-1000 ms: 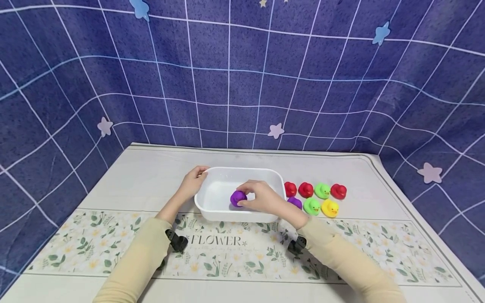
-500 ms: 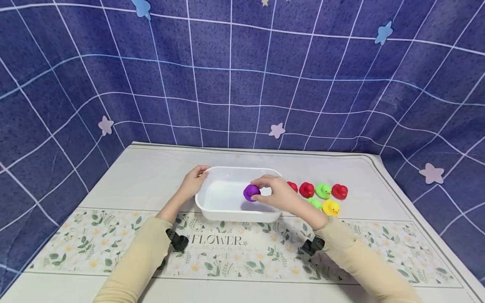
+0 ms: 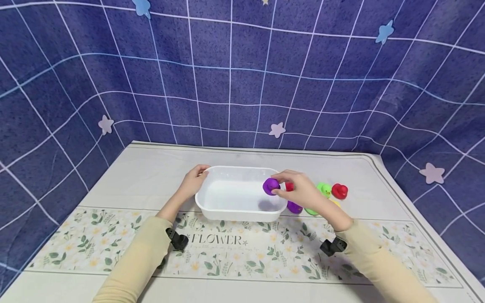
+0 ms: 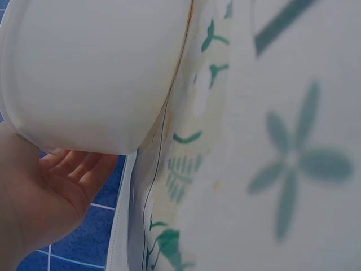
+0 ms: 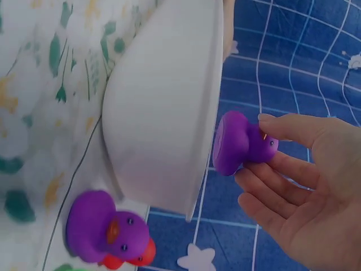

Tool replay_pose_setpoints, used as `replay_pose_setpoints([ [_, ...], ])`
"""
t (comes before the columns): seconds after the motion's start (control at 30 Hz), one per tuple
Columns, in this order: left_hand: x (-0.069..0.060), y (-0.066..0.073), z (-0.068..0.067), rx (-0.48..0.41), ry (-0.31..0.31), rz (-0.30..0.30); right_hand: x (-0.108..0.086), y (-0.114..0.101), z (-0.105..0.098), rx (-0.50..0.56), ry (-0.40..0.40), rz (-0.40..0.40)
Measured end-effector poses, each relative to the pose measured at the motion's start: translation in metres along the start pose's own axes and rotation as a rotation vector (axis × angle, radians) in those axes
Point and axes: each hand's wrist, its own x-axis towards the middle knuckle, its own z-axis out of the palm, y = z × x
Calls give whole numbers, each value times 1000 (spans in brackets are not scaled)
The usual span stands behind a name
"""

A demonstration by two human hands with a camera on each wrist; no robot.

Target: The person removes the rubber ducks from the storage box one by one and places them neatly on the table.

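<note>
My right hand (image 3: pixel 304 192) pinches a purple rubber duck (image 3: pixel 270 187) between thumb and fingers, over the right end of a white plastic basin (image 3: pixel 239 216). In the right wrist view the held duck (image 5: pixel 237 144) is level with the rim, its flat base facing the basin. My left hand (image 3: pixel 191 185) grips the basin's left end. The left wrist view has its fingers (image 4: pixel 93 175) against the outer wall; the thumb is mostly hidden there. Another purple duck (image 3: pixel 294 207) lies on the table just right of the basin, partly behind my right hand.
More rubber ducks stand right of the basin: a red duck (image 3: pixel 339 191), a green duck (image 3: pixel 323 190), and others partly hidden by my right hand and wrist. A floral cloth (image 3: pixel 242 265) covers the table. Behind hangs a blue gridded curtain (image 3: pixel 242 88).
My right hand has lifted the purple duck from the basin's inside and carried it rightward to above the right rim. My left hand has stayed on the basin, which has not visibly moved.
</note>
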Motion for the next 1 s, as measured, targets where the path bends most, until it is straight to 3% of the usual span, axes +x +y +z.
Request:
replay_pose_setpoints([
  [0.27,0,-1,-1,-4,-1,-6,-11,12,-7,-41,25,-25],
  [0.8,1,1,-1,4,-9,0,-27,19,-22,-42,20,71],
  [1.0,0,2,-1,18,-6,14,-33,22,-28,-74,19,72],
])
